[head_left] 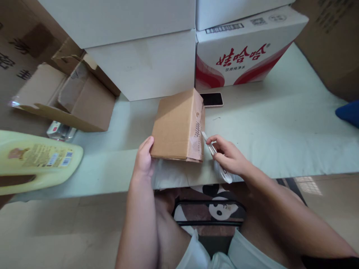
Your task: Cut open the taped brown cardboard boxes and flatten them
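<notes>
A small brown cardboard box [176,125] lies on the pale table [280,127], resting partly on a white plastic mailer bag [174,175]. My left hand [144,160] presses against the box's near left corner, thumb up along its side, fingers hidden under or behind it. My right hand [230,155] is closed in a pinch on a thin white strip or small cutter [210,147] whose tip touches the box's right side, where the torn label sits.
A black phone [211,99] lies just behind the box. White cartons [146,63] and a red-printed white carton [244,52] stand at the back. An open brown box [70,97] sits at left, a yellow bottle [36,160] at near left, something blue [349,112] at right.
</notes>
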Available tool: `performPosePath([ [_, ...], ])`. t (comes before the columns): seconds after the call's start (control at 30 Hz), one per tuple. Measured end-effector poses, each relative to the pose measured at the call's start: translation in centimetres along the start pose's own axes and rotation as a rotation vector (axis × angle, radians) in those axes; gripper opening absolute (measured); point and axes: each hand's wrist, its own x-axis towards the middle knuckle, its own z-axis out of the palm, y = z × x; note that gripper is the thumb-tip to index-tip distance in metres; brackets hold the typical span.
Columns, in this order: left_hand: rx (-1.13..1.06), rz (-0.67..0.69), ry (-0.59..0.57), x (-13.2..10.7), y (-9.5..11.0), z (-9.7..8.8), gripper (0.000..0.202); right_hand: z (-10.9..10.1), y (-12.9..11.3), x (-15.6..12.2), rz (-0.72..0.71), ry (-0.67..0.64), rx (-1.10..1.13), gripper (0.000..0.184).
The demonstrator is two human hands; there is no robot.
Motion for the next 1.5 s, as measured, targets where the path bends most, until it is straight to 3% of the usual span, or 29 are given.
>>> performPosePath([
  [0.5,-0.063,-0.041,0.059,0.38,0.02,-0.3,0.025,-0.07,-0.07,-0.28,-0.063,-0.172,0.07,0.035],
  [0.83,-0.101,-0.032,0.06,0.57,0.1,-0.23,0.019,0.19,0.09,-0.56,-0.194,0.109,0.125,0.034],
  [1.03,-0.048,-0.003,-0.006,0.47,-0.08,-0.27,0.023,0.56,-0.05,-0.4,-0.231,0.041,0.064,0.042],
  [1.23,0.011,0.029,-0.055,0.68,-0.47,-0.37,0.033,0.62,-0.38,-0.17,-0.128,0.046,0.016,0.048],
  [1.43,0.036,0.047,-0.095,0.68,-0.54,-0.36,0.038,0.77,-0.55,-0.25,0.047,0.058,0.201,0.067],
  [1.5,0.031,0.04,-0.09,0.69,-0.54,-0.35,0.039,0.71,-0.72,-0.2,0.08,0.07,0.194,0.065],
])
